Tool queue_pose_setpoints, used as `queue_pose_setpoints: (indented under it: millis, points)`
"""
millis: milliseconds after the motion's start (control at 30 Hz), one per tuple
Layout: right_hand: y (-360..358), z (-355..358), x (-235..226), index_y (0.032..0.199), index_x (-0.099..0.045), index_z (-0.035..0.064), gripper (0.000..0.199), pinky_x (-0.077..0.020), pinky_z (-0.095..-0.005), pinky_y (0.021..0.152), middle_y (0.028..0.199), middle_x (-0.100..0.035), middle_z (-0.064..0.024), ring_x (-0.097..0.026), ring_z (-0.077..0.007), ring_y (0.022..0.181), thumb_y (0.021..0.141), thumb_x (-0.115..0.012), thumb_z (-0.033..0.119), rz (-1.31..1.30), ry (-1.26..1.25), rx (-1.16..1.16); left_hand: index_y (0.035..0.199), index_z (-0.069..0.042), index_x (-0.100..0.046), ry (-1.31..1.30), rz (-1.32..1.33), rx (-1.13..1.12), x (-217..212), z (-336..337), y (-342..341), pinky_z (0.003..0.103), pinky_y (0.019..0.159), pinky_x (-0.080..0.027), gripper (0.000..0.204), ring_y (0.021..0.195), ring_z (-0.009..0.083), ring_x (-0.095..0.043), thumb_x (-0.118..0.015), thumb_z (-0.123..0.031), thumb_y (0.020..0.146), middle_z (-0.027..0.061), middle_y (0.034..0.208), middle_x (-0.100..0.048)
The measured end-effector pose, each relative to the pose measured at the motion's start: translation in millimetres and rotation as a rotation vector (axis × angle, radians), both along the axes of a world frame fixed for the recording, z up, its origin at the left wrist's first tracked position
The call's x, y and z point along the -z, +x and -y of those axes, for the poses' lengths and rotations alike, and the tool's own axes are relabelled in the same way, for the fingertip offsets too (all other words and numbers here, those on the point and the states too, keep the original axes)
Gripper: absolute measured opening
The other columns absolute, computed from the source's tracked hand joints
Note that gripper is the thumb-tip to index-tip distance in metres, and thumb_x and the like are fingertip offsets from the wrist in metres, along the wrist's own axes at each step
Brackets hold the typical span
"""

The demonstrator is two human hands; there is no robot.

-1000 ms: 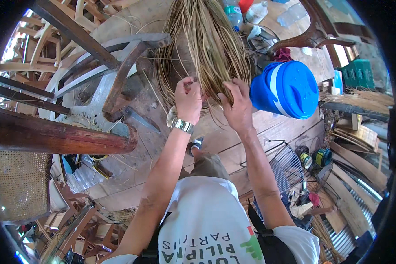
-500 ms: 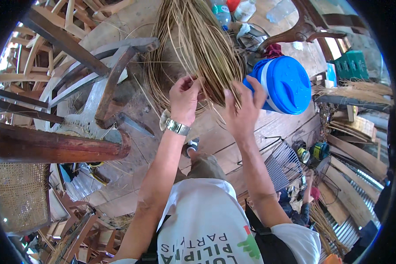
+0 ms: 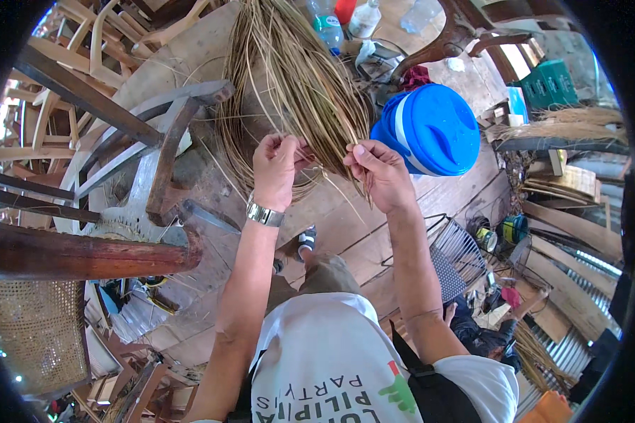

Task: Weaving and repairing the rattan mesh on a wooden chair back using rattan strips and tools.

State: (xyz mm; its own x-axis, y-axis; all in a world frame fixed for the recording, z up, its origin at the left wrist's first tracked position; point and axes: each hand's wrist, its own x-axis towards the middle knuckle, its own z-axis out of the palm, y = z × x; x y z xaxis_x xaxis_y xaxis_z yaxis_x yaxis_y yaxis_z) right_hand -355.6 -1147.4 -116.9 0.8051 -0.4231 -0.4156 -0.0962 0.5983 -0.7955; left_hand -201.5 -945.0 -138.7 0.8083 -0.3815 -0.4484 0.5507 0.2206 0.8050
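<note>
A long bundle of thin brown rattan strips hangs down toward me at the top middle, its lower ends looped and loose. My left hand, with a metal watch on its wrist, is closed in a pinch at the bundle's lower left edge; its fingertips are partly hidden against the strips. At the lower right edge, my right hand pinches rattan strips between thumb and fingers. A few loose ends stick out below and between the two hands.
A blue lidded water jug stands close to my right hand. Wooden chair frames crowd the left, with a knife on the floor beside them. Bottles stand beyond the bundle. A wire rack and another person are at the lower right.
My right hand's fingers have closed from a spread pose onto strips at the bundle's edge. My left hand stays pinched at the left side. The whole view has shifted slightly.
</note>
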Motion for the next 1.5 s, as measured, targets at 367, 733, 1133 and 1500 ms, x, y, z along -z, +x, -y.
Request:
queue_pose_setpoints:
  millis: [367,733,1133,1500]
  points:
    - [-2,-5,26,0.143,-0.089,0.0005,0.024,-0.0624,-0.0340,0.080,0.110,-0.086,-0.0046,-0.079,-0.0172,0.088,0.121,-0.091,0.011,0.085,0.142,0.013,0.144,-0.005,-0.068,-0.098,-0.071,0.007,7,-20,-5,0.050,0.103,-0.076,0.028,0.118,0.0360,-0.095,-0.081,-0.025,0.129,0.0233,0.137,-0.093]
    - [-5,-17,33,0.143,-0.090,0.0027,0.025,-0.0647,-0.0344,0.081,0.113,-0.084,-0.0062,-0.079,-0.0186,0.089,0.118,-0.093,0.005,0.152,0.121,-0.026,0.153,-0.006,-0.070,0.024,-0.027,-0.041,12,-30,-16,0.044,0.101,-0.074,0.033,0.117,0.0234,-0.089,-0.084,-0.022,0.127,0.0083,0.128,-0.088]
    - [7,-115,67,0.139,-0.087,-0.0001,0.019,-0.0679,-0.0325,0.093,0.119,-0.088,-0.0062,-0.083,-0.0150,0.103,0.123,-0.089,0.010,0.053,-0.274,-0.113,0.161,0.004,-0.075,0.468,0.190,0.154,11,-52,-51,0.031,0.086,-0.061,0.066,0.099,0.0124,-0.078,-0.094,-0.046,0.121,0.0066,0.112,-0.086]
    - [24,-72,150,0.126,-0.092,0.0027,0.024,-0.0697,-0.0506,0.096,0.123,-0.090,-0.0208,-0.087,-0.0409,0.103,0.122,-0.087,0.025,-0.285,-1.085,0.079,0.140,-0.003,-0.081,0.188,-0.104,-0.160,80,-114,-26,0.036,0.077,-0.070,0.030,0.090,0.0198,-0.088,-0.092,-0.026,0.125,0.0069,0.110,-0.089]
